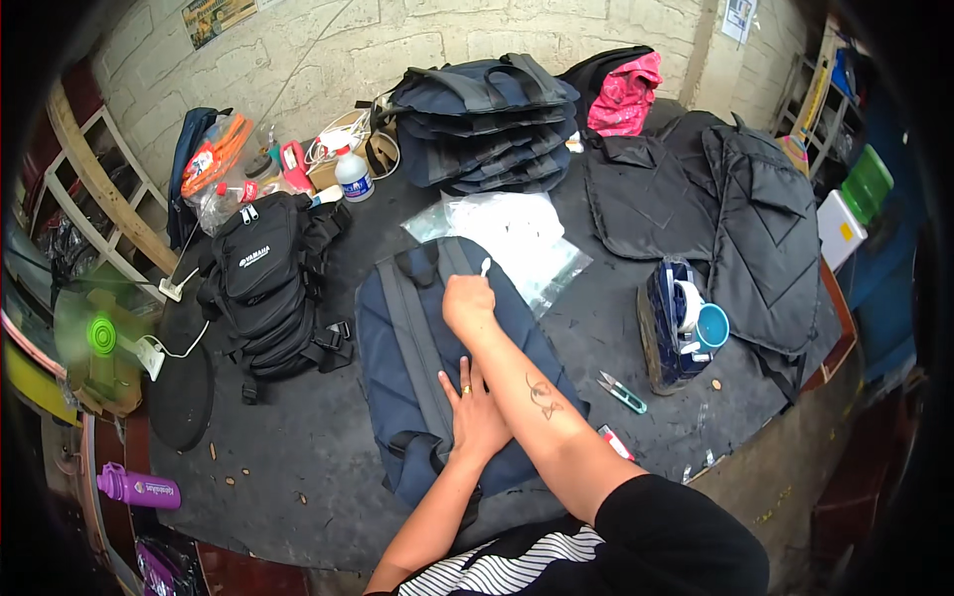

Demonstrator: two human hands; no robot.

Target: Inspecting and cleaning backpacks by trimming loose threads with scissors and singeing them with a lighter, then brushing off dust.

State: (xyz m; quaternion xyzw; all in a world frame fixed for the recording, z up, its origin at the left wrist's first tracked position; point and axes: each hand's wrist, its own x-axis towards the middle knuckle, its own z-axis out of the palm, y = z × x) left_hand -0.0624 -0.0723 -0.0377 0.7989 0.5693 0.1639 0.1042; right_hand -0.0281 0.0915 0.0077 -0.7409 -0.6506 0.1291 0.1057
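Right hand (468, 301): grip closed, pinching small white stick-like tool (485, 266) over backpack top. Left hand (473, 412): open, flat, palm pressing backpack (417, 368). Backpack: navy woven fabric, grey straps up, lying mid tabletop (298, 447), dark and matte. Crinkled clear plastic bag (517, 243) just behind. Green snips (623, 393) near right forearm.

Both hands (473, 353) on navy backpack (397, 338)

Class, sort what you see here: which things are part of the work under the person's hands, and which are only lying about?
In hand:
navy backpack, pressed flat by left hand
small white tool, held in right hand

Lying about:
black backpack
stack of navy bags
iron
snips
purple bottle
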